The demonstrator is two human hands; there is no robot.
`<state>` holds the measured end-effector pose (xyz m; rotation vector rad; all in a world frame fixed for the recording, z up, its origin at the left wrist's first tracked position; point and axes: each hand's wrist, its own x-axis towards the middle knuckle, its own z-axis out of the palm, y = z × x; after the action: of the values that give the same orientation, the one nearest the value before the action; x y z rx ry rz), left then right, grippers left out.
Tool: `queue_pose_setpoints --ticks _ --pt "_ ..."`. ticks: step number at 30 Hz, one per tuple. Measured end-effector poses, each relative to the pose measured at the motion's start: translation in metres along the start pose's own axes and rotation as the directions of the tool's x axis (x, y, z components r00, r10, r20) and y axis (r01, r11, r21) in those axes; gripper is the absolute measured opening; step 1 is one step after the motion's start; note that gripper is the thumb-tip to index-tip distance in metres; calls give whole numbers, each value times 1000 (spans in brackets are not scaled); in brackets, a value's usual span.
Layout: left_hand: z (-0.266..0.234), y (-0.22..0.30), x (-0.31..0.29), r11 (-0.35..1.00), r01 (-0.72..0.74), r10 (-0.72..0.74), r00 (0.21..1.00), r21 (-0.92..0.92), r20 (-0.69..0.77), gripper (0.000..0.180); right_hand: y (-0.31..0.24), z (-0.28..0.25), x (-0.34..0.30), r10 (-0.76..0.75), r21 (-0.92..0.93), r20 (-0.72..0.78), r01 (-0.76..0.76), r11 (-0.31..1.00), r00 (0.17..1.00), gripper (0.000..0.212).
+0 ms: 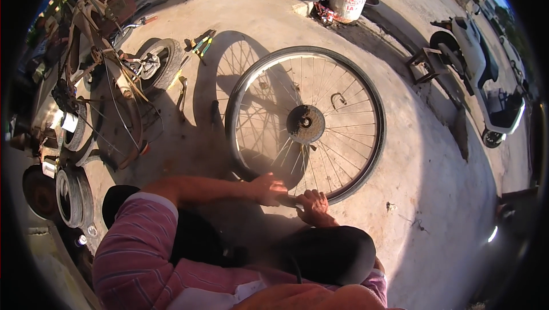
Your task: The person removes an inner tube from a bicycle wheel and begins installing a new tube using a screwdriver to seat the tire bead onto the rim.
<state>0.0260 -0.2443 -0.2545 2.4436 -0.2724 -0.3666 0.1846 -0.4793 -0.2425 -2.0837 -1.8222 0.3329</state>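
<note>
In front of me is a bicycle wheel [377, 133] with a black tyre, thin spokes and a dark sprocket cluster [306, 124] at its hub. Both of my hands meet at the near side of its rim. My left hand [267, 189] is closed around the tyre there. Just to the right, my right hand [314, 207] has its fingers curled over the same stretch. A short greyish piece of the tyre [290, 200] shows between them; how it sits against the rim is hidden by my fingers.
At left stands a stripped bicycle frame [123, 81] beside a small motor wheel [166, 64]. Pliers [201, 45] and a wrench [183, 94] lie nearby. Loose tyres [70, 198] are stacked lower left. Farther off are a bucket [347, 2] holding a pole, a stool [428, 64] and a scooter [480, 76].
</note>
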Motion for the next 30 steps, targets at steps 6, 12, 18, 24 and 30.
queue_pose_setpoints --ticks 6,12,18,24,30 --pt "-26 15 5 994 79 -72 994 -72 85 36 -33 23 17 88 114 -67 -80 990 994 45" --pt "-15 -4 7 989 140 -133 983 -47 128 43 -43 33 22 76 208 -109 -52 977 991 48" --pt "-33 8 24 985 168 -144 927 -41 346 43 -39 42 35 195 124 269 -235 964 943 40" --pt "-14 -6 15 968 218 -195 965 -124 173 40 -37 57 18 171 166 -61 -159 973 983 44" --pt "-29 4 7 978 166 -136 966 -126 220 36 -36 45 10 125 154 -25 -120 981 992 39"
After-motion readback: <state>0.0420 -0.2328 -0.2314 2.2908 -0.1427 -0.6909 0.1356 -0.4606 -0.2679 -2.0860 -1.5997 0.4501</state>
